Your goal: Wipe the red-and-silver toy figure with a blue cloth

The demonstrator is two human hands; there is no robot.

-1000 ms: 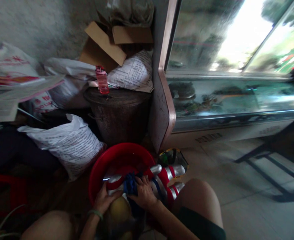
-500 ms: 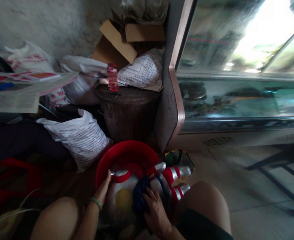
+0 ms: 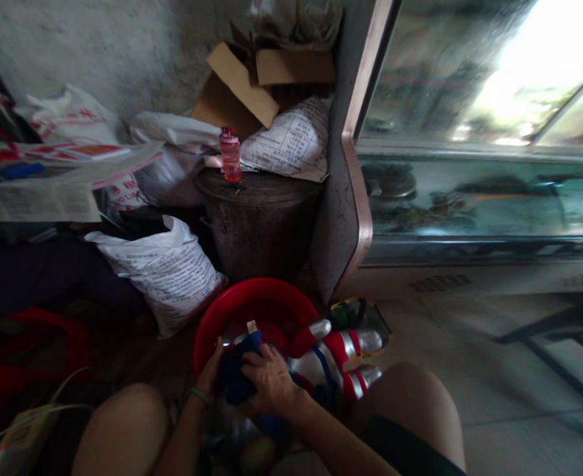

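A silver-and-red stuffed figure (image 3: 304,367) with dark blue bands lies across a red plastic basin (image 3: 276,284), its limbs poking over the right side. My right hand (image 3: 269,380) presses a dark blue cloth (image 3: 236,370), with a small pale tag sticking up, onto the figure's left end. The fingers curl into the cloth. At the basin's left side, my left hand (image 3: 211,375) holds the figure's edge; its fingers are partly hidden by the cloth. Most of that end of the figure is covered.
A white printed sack (image 3: 172,274) leans left of the basin. Behind stands a dark lidded barrel (image 3: 262,225) bearing a pink bottle (image 3: 231,155). A yellow-edged bag (image 3: 361,317) lies to the right. A red stool (image 3: 63,324) is at left; a glass cabinet (image 3: 470,198) stands right.
My right hand has moved the blue cloth leftward from the figure's middle onto its left end, covering the red-and-silver part there. My left hand stays at the same edge. The view has shifted slightly.
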